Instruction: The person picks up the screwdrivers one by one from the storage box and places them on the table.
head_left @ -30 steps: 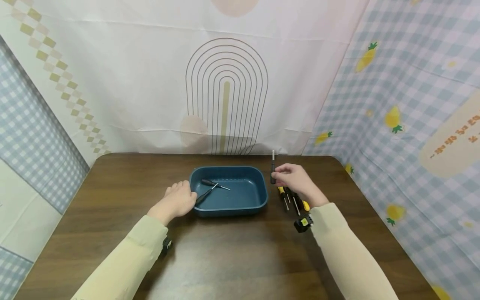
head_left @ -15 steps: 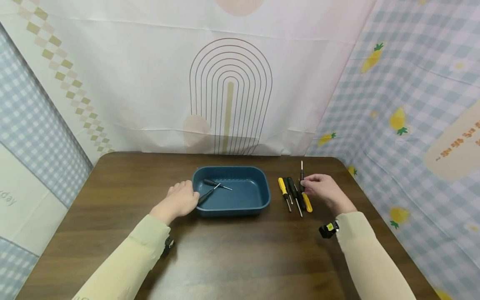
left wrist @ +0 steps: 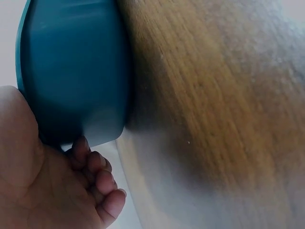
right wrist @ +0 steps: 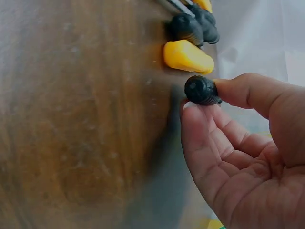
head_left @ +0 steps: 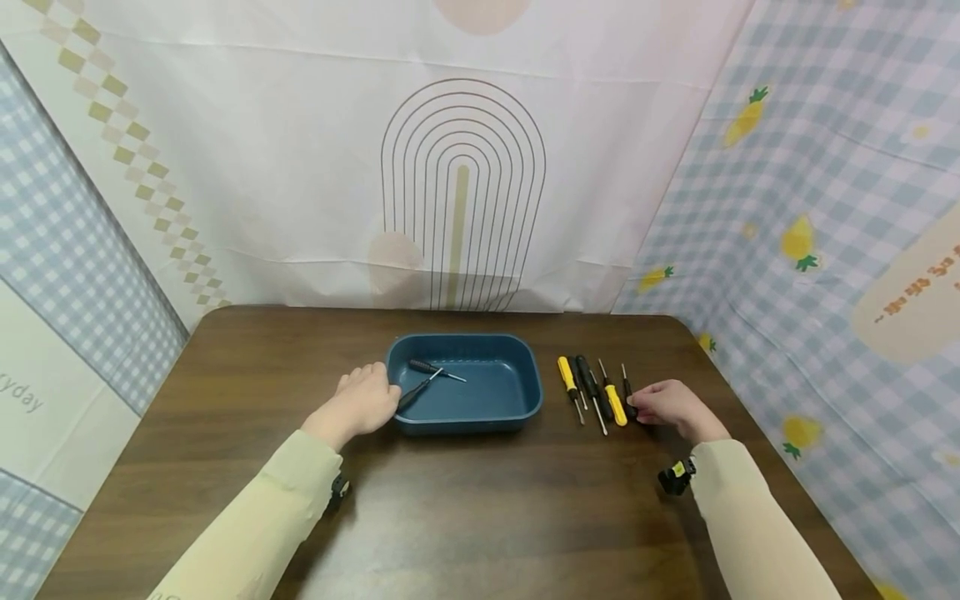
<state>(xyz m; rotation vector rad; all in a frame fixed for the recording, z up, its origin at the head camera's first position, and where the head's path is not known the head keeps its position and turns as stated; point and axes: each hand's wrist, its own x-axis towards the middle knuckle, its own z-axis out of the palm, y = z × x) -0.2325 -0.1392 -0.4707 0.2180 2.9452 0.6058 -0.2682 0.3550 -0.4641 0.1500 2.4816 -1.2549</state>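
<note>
At the right end of a row of screwdrivers, my right hand pinches the handle of a black screwdriver between thumb and fingers, its shaft pointing toward the wall. The right wrist view shows the black handle's end at the fingertips, close over the table. Beside it lies a yellow-handled screwdriver. My left hand grips the left end of a blue tray; in the left wrist view its fingers curl at the tray's corner. Two dark-handled screwdrivers lie crossed inside the tray.
Farther left in the row lie black-handled screwdrivers and a yellow-and-black one, just right of the tray. The brown wooden table ends at a fabric-covered wall behind, with checked cloth on the right.
My right hand has carried the black screwdriver from beside the tray rightward over the row and down to its right end. The left hand has stayed on the tray.
</note>
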